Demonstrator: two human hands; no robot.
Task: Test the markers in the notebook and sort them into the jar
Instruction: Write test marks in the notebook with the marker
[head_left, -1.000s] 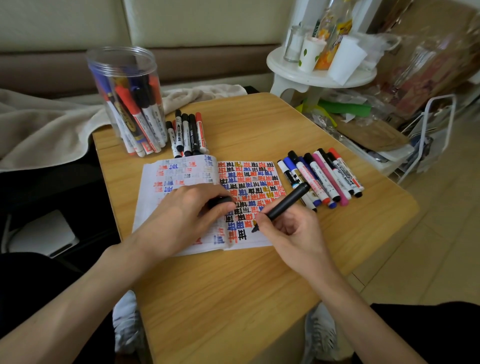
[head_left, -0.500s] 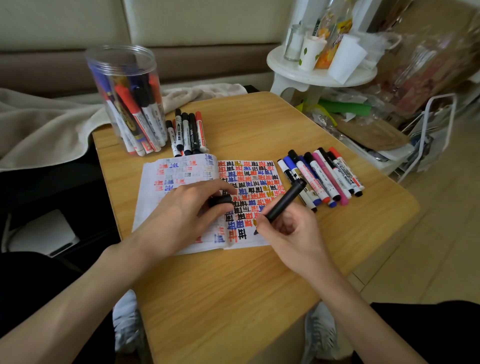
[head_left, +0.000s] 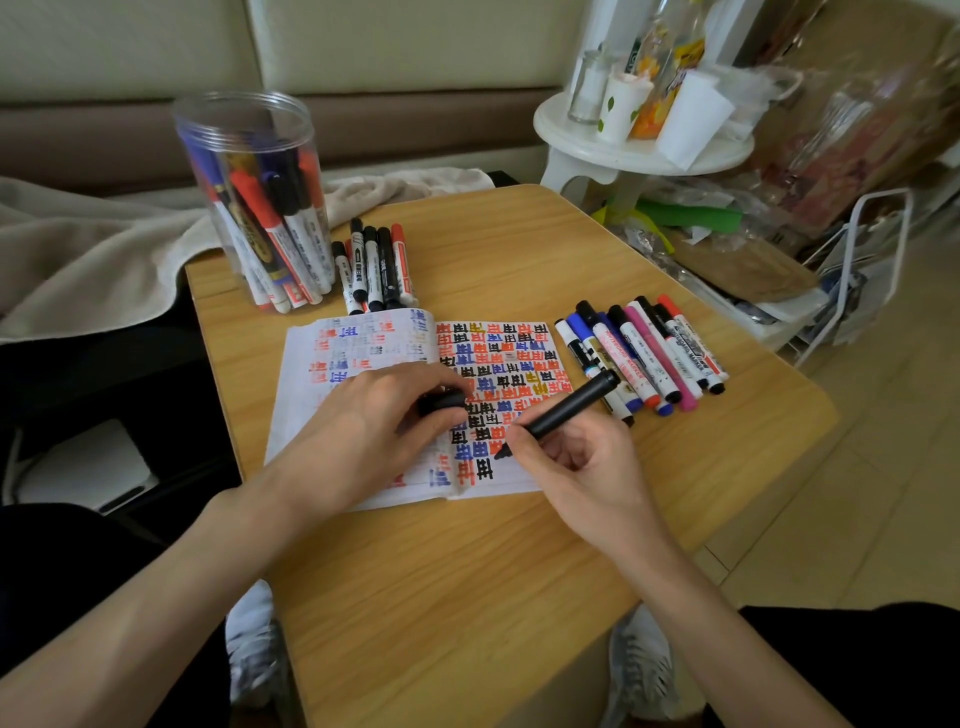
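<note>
— Marker (head_left: 566, 408), the black one: where is it?
— Pinched in the right fingers (head_left: 545, 441), curled tight round its lower barrel; the tip seems to touch the notebook (head_left: 332, 395) just below them, and the barrel slants up and away past the knuckles.
— And the left fingers (head_left: 405, 387)?
— Bent round the cap (head_left: 441, 401), palm resting on the page, just across from the right ones.
— How to test it well?
— I'd make short, firm strokes in the blank patch right beside the tip, page held flat, then judge the ink. Cap it till it clicks.
— Then?
— Jar (head_left: 249, 208) stands well beyond the left fingers; a row (head_left: 644, 353) of markers lies just beyond the right ones on the counter (head_left: 467, 571).
</note>
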